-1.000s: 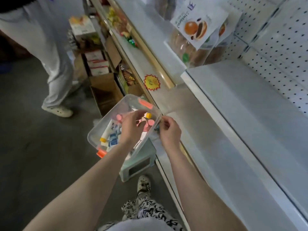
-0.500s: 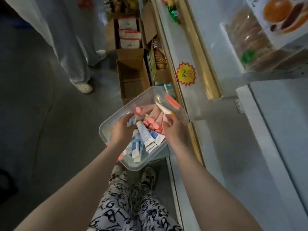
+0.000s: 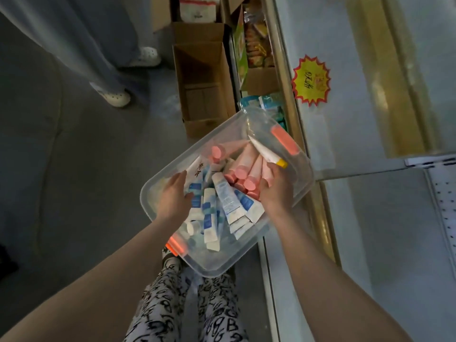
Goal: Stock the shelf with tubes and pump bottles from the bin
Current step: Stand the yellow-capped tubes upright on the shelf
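Tubes (image 3: 225, 196) crowd the clear bin (image 3: 217, 265) at mid-frame, your left hand (image 3: 174, 196) resting slack on them, your right hand (image 3: 276, 188) buried among pink tubes (image 3: 246, 156), hold unclear; you seem to be gathering a batch, so clasp firmly, then lift toward the shelf (image 3: 385, 230) at right.

I reach forward and down, both arms bare; my left hand (image 3: 174, 196) lies palm-down, fingers straight and together. My right hand (image 3: 276, 191) sits near it, fingers bent downward; its grip is hidden.
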`<state>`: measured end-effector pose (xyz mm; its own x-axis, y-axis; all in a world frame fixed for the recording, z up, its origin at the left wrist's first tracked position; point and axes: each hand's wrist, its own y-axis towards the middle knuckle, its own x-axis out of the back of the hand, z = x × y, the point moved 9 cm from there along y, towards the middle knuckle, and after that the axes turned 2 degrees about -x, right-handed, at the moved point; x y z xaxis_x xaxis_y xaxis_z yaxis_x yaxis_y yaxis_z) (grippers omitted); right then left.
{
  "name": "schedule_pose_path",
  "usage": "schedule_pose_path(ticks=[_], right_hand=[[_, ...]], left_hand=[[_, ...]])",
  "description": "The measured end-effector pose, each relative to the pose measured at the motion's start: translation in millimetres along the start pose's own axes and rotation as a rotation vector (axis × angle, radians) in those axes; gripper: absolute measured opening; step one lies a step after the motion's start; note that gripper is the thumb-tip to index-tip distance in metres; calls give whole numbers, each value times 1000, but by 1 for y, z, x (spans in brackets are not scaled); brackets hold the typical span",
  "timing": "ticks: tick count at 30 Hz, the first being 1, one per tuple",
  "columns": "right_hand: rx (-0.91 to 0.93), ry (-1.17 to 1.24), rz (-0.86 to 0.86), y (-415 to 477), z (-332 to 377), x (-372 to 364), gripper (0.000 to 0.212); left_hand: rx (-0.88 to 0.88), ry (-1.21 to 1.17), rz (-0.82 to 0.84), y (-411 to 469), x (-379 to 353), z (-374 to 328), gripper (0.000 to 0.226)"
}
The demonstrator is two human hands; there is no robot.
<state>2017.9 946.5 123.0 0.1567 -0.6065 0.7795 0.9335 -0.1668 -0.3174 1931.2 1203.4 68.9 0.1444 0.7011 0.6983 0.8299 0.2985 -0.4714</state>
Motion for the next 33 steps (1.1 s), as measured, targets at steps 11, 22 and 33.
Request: schedule_pose_path(ticks=[11,22,33], right_hand=[[163,-460,-66,69,-16,-42,39],[158,-874,44,90,-2,-64,37],[6,-568,114,60,-12,-34,29]], left_hand=[[50,43,-58,19,-43,29,58],[0,-18,-52,21,-51,14,51],[52,-443,169,-1,-81,-18,39]])
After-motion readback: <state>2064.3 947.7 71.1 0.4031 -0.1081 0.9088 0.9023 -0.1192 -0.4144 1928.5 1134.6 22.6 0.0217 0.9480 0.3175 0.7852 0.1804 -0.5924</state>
